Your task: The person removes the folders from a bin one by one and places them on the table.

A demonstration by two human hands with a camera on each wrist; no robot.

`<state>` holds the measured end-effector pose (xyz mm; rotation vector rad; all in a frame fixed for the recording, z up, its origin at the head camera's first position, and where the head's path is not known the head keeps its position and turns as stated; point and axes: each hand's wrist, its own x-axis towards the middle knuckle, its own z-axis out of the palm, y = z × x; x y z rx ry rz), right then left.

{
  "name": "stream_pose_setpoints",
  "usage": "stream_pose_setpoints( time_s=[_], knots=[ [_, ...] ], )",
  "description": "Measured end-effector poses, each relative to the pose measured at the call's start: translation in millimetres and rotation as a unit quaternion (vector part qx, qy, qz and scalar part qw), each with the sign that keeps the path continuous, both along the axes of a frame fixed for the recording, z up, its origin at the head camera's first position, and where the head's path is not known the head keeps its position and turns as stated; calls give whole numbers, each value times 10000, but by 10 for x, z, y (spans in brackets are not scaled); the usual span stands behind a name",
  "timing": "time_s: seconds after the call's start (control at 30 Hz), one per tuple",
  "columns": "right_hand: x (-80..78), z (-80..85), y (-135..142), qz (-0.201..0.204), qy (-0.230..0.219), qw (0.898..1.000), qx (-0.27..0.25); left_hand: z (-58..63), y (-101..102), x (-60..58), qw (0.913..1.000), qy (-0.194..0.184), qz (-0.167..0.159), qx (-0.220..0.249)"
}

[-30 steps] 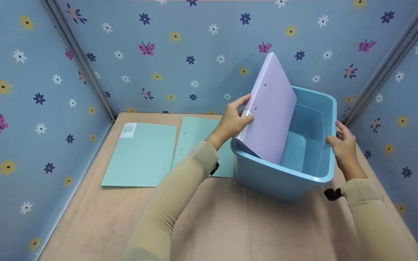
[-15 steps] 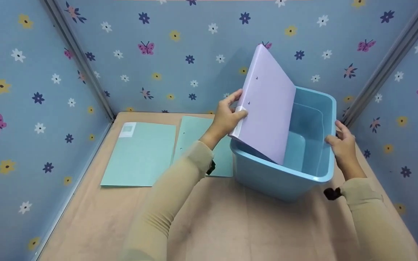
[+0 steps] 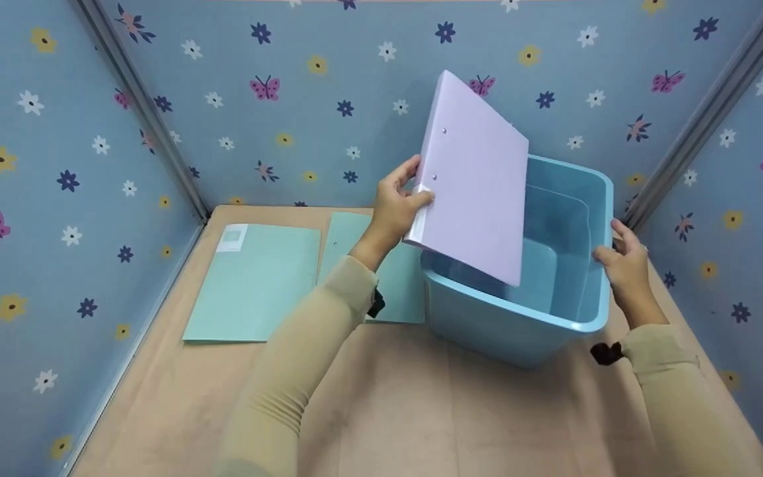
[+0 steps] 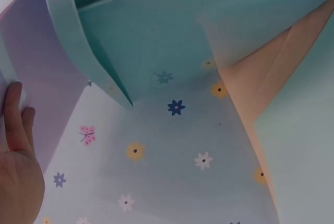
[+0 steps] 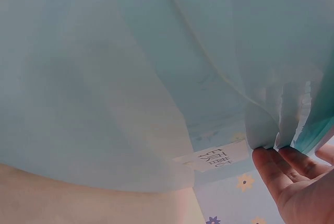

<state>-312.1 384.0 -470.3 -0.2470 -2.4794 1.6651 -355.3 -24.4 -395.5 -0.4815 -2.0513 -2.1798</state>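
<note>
My left hand (image 3: 391, 205) pinches the spine of a lilac ring binder (image 3: 477, 185), thumb on its front cover and fingers behind. The binder is tilted, its lower corner overlapping the mouth of a light blue plastic bin (image 3: 507, 331). On the bin's right side, my right hand (image 3: 626, 265) grips the rim, thumb inside and fingers outside. In the left wrist view, the left fingers (image 4: 14, 114) lie against the lilac cover. The right wrist view shows the right fingertips (image 5: 271, 164) against the bin's glossy outer wall (image 5: 104, 78).
Two mint green folders lie flat on the wooden tabletop (image 3: 381, 411): one at the left (image 3: 255, 285) with a white label, another (image 3: 398, 291) beside the bin, partly behind the left arm. Blue flowered panels (image 3: 355, 132) enclose the back and both sides.
My left hand has drawn the lilac binder up and to the left, lifting its lower edge higher out of the bin. The right hand and the bin stay in place.
</note>
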Motion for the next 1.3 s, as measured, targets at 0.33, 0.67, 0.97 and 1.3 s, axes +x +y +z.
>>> stream_pose_setpoints(
  time_s=[0.33,0.67,0.97,1.3],
  knots=[
    [10,6,-7,16,32,9998,-191,25,-121,4,9997,-177,132,133],
    [-21,-19,13,-43,-38,9999,-87,56,-246,-14,9987,-248,114,429],
    [6,13,-18,-8,17,9999,-107,79,-403,-13,9987,-242,236,390],
    [6,-1,-8,37,27,9999,-118,62,-555,-21,9982,-207,312,461]
  ],
)
